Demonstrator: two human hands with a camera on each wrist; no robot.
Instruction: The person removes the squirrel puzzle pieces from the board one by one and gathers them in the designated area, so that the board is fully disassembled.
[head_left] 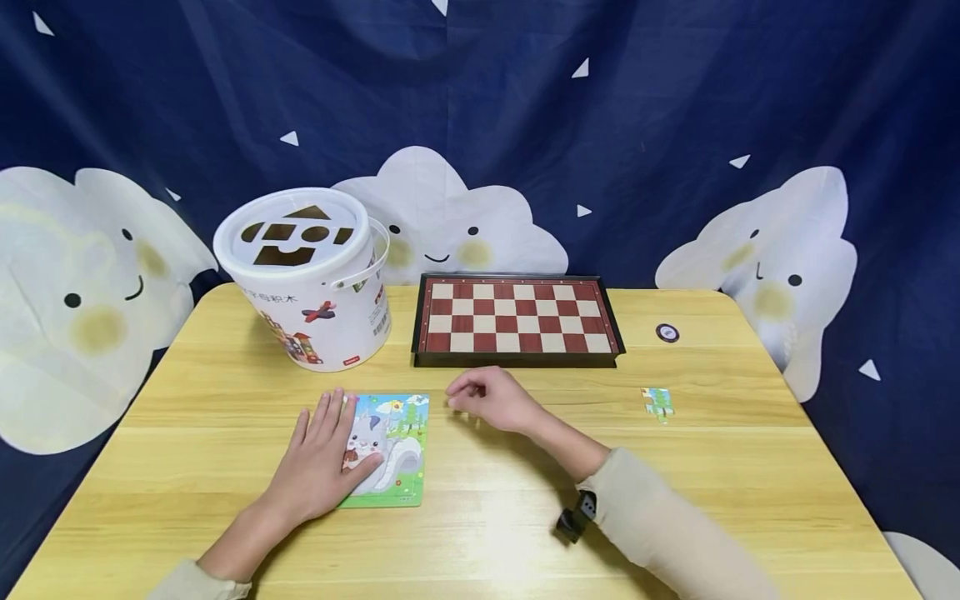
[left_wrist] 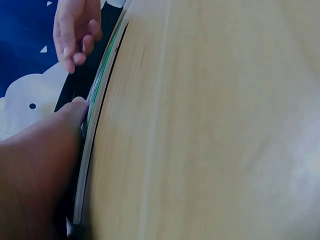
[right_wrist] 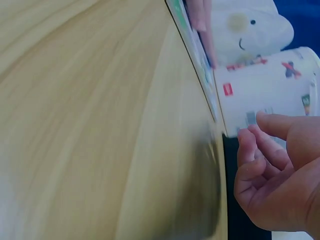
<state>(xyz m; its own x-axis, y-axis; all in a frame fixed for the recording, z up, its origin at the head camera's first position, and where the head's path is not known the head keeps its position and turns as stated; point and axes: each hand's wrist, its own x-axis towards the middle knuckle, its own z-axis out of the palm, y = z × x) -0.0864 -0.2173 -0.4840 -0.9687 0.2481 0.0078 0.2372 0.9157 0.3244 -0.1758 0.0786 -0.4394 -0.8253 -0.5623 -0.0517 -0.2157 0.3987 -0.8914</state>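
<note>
A small picture puzzle (head_left: 393, 450) with a grey cartoon animal lies on the wooden table (head_left: 525, 517). My left hand (head_left: 330, 442) rests flat on the puzzle's left half, fingers straight and thumb across the picture. In the left wrist view the puzzle's thin edge (left_wrist: 92, 130) shows side-on past that hand. My right hand (head_left: 461, 396) hovers just right of the puzzle's top corner, its fingers loosely curled with nothing seen in them. The right wrist view shows these curled fingers (right_wrist: 250, 145) empty. One loose puzzle piece (head_left: 658, 402) lies far off to the right.
A white shape-sorter bucket (head_left: 307, 275) stands at the back left. A folded red-and-cream chessboard (head_left: 517, 321) lies behind the hands. A small dark round disc (head_left: 667, 332) sits at the back right. Blue cloud-print cloth hangs behind.
</note>
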